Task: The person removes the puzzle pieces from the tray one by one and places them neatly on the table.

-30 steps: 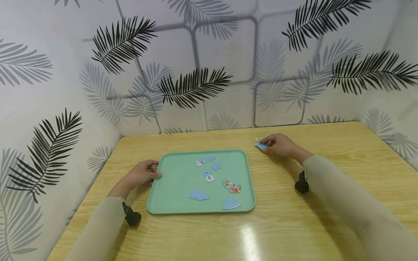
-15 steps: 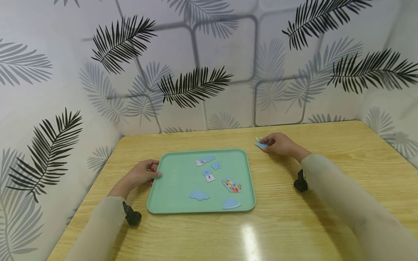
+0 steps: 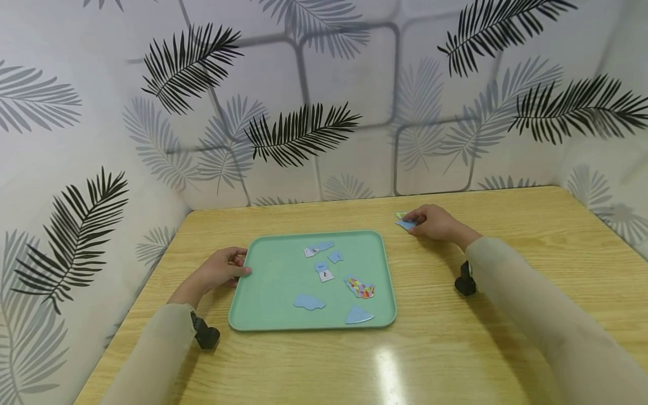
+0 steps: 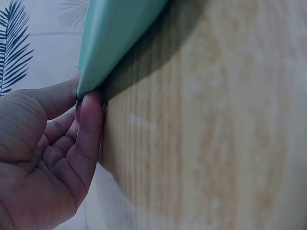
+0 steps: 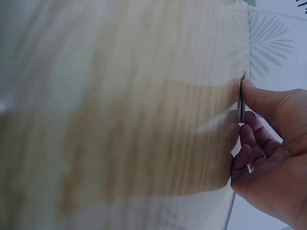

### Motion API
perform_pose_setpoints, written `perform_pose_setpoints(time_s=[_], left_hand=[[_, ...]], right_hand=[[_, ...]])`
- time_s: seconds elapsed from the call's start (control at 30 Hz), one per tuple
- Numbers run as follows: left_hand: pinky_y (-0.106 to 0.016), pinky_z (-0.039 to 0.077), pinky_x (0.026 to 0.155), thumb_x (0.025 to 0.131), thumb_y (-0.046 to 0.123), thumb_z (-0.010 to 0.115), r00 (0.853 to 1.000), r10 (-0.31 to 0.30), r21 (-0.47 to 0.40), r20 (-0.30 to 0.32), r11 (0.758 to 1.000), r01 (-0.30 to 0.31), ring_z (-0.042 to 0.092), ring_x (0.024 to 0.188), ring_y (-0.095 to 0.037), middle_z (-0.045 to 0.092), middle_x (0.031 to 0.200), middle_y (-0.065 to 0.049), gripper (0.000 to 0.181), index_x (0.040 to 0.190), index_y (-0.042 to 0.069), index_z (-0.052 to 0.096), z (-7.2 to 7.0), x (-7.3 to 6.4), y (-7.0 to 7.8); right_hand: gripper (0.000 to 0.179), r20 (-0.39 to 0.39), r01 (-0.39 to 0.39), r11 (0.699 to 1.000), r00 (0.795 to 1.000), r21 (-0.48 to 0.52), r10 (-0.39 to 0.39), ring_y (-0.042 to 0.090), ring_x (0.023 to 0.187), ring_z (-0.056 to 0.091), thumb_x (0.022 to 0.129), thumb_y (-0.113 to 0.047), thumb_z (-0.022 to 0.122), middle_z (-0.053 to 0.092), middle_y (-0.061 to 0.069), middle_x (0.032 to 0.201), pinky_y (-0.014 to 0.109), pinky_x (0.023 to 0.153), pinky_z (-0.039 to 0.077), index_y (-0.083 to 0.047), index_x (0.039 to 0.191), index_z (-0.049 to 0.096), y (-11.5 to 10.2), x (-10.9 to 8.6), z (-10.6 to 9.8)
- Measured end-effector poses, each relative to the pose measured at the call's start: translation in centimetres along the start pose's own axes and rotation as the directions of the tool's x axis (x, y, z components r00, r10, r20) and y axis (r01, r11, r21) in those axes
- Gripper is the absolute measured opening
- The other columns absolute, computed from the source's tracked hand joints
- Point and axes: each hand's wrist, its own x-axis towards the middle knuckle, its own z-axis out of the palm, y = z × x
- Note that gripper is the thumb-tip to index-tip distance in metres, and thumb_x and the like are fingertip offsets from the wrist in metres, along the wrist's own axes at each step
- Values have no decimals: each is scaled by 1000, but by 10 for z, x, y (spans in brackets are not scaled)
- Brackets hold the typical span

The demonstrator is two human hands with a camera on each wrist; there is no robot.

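Note:
My left hand [image 3: 223, 268] pinches the left rim of a mint-green tray [image 3: 263, 326]; the left wrist view shows thumb and fingertips at the tray's corner [image 4: 98, 67]. Several flat jigsaw pieces lie in the tray: a multicoloured one [image 3: 360, 288], a blue fan-shaped one [image 3: 358, 315] and a wavy blue one [image 3: 309, 302] among them. Beyond the tray's far right corner, my right hand [image 3: 434, 221] holds a light-blue puzzle piece [image 3: 406, 225] at the tabletop between thumb and fingers. Seen edge-on in the right wrist view, the thin piece [image 5: 242, 98] sits at the thumb tip.
A green-and-yellow patterned piece [image 3: 400, 215] lies just behind the blue one, partly hidden by the fingers. The wooden table [image 3: 304, 365] meets a leaf-patterned wall [image 3: 349, 169] at the back and left. Black wrist cameras hang under both sleeves.
Almost nothing differs. Both hands stay in place, the left on the tray rim and the right at the blue puzzle piece; the right forearm shifts very slightly.

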Motion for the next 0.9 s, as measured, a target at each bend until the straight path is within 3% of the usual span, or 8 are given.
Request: perform_pose_setpoints(time_s=[0.3, 0.57, 0.9], left_hand=[[-32, 52, 65, 93, 7, 66, 1000, -7, 7, -4, 1000, 7, 51, 84, -20, 47, 101, -11, 55, 141, -6, 41, 0, 2, -2], [-31, 52, 65, 93, 7, 66, 1000, -3, 14, -14, 1000, 3, 51, 83, -20, 48, 101, -11, 55, 140, -6, 42, 0, 3, -2], [-31, 52, 65, 93, 6, 66, 1000, 7, 14, -15, 1000, -7, 51, 83, -20, 48, 100, -11, 54, 139, -7, 43, -1, 2, -2]], right_hand=[[35, 3, -8, 1000, 1000, 2, 8, 25, 88, 42, 91, -5, 68, 55, 15, 106, 35, 74, 34, 3, 125, 63, 0, -1, 0], [41, -2, -14, 1000, 1000, 9, 14, 29, 97, 47, 91, -8, 68, 54, 23, 122, 39, 83, 40, 2, 130, 59, 2, -3, -1], [42, -20, -23, 997, 999, 75, 25, 31, 103, 52, 91, -7, 67, 54, 23, 122, 38, 83, 44, 0, 131, 58, -2, -9, 2]])
